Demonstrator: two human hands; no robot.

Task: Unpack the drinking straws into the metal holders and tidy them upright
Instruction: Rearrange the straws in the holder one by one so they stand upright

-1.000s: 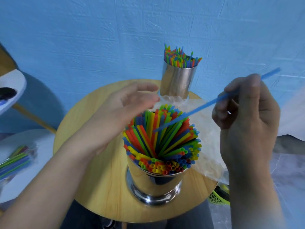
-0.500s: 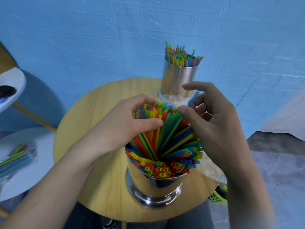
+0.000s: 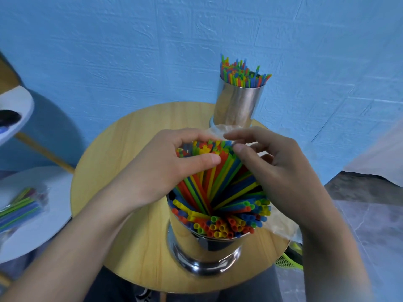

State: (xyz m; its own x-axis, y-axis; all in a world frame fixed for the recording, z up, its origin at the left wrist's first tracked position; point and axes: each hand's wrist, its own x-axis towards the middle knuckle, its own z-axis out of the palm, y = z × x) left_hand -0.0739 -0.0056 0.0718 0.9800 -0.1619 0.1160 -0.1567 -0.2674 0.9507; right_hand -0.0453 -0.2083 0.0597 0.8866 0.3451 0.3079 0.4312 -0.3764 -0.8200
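Right hand (image 3: 283, 177) joined left hand (image 3: 157, 168), fingers (image 3: 202, 160) of both curled round straws (image 3: 218, 188) in holder (image 3: 202, 247)

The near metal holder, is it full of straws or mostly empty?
Full: coloured straws crowd the near metal holder, many leaning outward over its rim.

Your round wooden surface (image 3: 130, 171) carries a near holder (image 3: 205, 247), a far holder (image 3: 237, 105) at its back edge, and a clear bag (image 3: 281, 227) between them.
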